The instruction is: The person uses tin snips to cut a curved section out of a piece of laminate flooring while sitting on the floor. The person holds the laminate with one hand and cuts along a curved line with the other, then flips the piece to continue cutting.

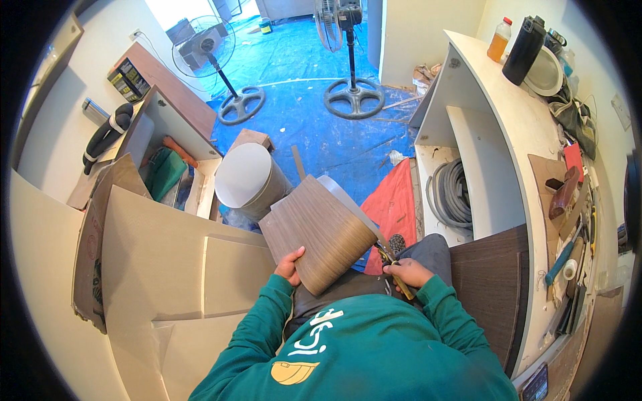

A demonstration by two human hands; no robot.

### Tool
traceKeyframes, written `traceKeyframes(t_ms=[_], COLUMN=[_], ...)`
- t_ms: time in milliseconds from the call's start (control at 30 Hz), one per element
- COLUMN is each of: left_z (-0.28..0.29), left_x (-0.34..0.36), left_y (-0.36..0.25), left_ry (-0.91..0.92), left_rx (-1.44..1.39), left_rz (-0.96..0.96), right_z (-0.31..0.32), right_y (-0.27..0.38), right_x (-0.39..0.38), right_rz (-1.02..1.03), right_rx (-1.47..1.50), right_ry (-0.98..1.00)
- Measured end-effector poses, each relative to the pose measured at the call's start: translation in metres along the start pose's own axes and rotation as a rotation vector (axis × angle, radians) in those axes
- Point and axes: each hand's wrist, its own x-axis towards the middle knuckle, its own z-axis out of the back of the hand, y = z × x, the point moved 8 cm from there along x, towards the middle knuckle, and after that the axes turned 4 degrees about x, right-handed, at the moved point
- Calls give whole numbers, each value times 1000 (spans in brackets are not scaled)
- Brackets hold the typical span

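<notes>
My left hand (289, 266) is closed on the near left edge of a curled wood-grain laminate sheet (322, 234), thumb on top. The sheet lies over my lap, brown face up, its pale grey underside showing at the far curl. In my right hand (412, 273) are yellow-handled snips (404, 288). Their blades are at the right edge of the sheet; whether they bite into it I cannot tell. Just beyond the sheet stands a large roll of pale grey sheet (244, 176).
An open cabinet carcass (515, 120) with a coiled grey hose (453, 194) stands at the right, tools and bottles on top. Cardboard (167, 247) lies at the left. Two pedestal fans (352, 97) stand on blue sheeting (301, 127). A red sheet (394, 207) lies near my foot.
</notes>
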Motion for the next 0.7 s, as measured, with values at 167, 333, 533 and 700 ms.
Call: traceKeyframes(t_ms=[167,333,533,700], left_z=[1,2,10,10], left_x=[0,1,4,4], left_y=[0,0,1,1], left_ry=[-32,-23,-37,-44], left_rx=[5,8,30,34], left_rz=[-2,2,-10,-12], right_z=[1,1,0,0], right_y=[-5,-4,-6,-6], right_x=[5,6,7,6], right_rz=[0,5,12,6], right_rx=[-11,-35,18,-1], right_ry=[14,26,43,31])
